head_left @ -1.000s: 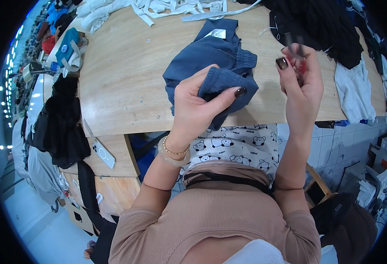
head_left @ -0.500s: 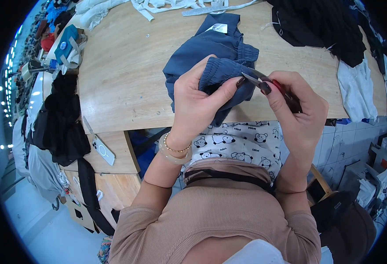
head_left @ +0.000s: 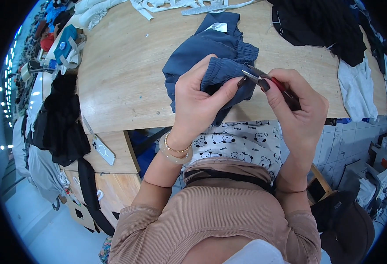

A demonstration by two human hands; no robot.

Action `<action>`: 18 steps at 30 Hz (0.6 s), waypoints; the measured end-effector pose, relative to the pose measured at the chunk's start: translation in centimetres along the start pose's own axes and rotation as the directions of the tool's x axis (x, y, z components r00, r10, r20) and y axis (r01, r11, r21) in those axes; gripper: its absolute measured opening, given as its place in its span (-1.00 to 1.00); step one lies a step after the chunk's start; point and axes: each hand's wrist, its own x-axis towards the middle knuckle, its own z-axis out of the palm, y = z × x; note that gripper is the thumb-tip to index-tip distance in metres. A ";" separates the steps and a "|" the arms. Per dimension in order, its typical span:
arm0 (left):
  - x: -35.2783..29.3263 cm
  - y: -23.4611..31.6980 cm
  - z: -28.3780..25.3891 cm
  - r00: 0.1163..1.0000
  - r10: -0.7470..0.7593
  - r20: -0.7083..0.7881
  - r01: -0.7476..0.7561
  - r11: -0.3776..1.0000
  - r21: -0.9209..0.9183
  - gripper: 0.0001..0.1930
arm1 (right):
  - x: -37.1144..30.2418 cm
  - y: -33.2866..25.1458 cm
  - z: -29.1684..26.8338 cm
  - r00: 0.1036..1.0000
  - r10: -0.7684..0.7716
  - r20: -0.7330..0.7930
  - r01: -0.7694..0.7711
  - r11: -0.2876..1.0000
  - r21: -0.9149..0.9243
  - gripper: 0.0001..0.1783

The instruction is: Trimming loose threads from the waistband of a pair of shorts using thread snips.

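Note:
A dark blue garment (head_left: 191, 55) with gathered elastic edges and a white label (head_left: 219, 27) lies bunched at the table's front edge. My left hand (head_left: 200, 97) grips one gathered edge (head_left: 222, 70), raised off the rest of the cloth, with thumb and fingers closed round it. In my right hand (head_left: 297, 94) is a pair of thread snips (head_left: 257, 78), partly red, held between thumb and fingers. Their pointed blades stand slightly apart beside the gathered edge, close to my left thumb tip. Whether a thread lies between the blades is too small to tell.
On the wooden table (head_left: 118, 66), white strips (head_left: 176, 5) lie at the far edge and black clothing (head_left: 319, 31) at the far right, beside a white cloth (head_left: 357, 88). A phone (head_left: 103, 149) rests on a lower surface at left. Black fabric (head_left: 61, 119) hangs nearby.
The snips' blades have turned slightly and spread a little. The gathered edge in my left hand has shifted slightly to the right; both hands stay nearly in place.

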 end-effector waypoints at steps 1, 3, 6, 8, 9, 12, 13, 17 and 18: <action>0.0 -0.1 0.0 1.000 -0.005 -0.004 0.005 1.000 -0.005 -0.90 | 0.0 0.0 0.0 1.000 0.000 0.001 0.000 1.000 0.001 -0.90; 0.0 -0.1 0.0 1.000 -0.009 -0.007 0.009 1.000 -0.011 -0.90 | 0.0 0.0 0.0 1.000 0.010 -0.001 -0.010 1.000 0.009 -0.90; 0.1 -0.1 0.1 1.000 -0.001 -0.007 0.000 1.000 -0.009 -0.90 | 0.0 0.0 0.1 1.000 -0.004 -0.020 0.004 1.000 0.013 -0.90; 0.1 -0.1 0.2 1.000 0.010 -0.004 -0.010 1.000 0.007 -0.90 | 0.0 0.1 0.1 1.000 -0.005 -0.019 0.005 1.000 0.013 -0.90; 0.1 -0.1 0.2 1.000 0.010 -0.004 -0.010 1.000 0.007 -0.90 | 0.0 0.1 0.1 1.000 -0.006 -0.018 0.006 1.000 0.013 -0.90; -0.1 -0.1 0.2 1.000 -0.012 -0.008 0.012 1.000 0.000 -0.89 | 0.0 0.1 0.0 1.000 0.010 -0.008 -0.010 1.000 0.006 -0.90; -0.2 -0.2 0.2 1.000 -0.020 -0.017 0.019 1.000 -0.008 -0.89 | 0.0 0.1 0.1 1.000 0.009 -0.006 -0.009 1.000 0.007 -0.90; -0.2 -0.2 0.3 0.999 -0.018 -0.032 0.017 0.999 -0.027 -0.89 | 0.1 0.0 -0.1 1.000 0.002 -0.007 -0.002 1.000 -0.001 -0.89; -0.2 -0.2 0.3 0.999 -0.018 -0.033 0.017 1.000 -0.026 -0.89 | 0.1 0.0 0.0 1.000 0.002 -0.001 -0.002 1.000 -0.005 -0.89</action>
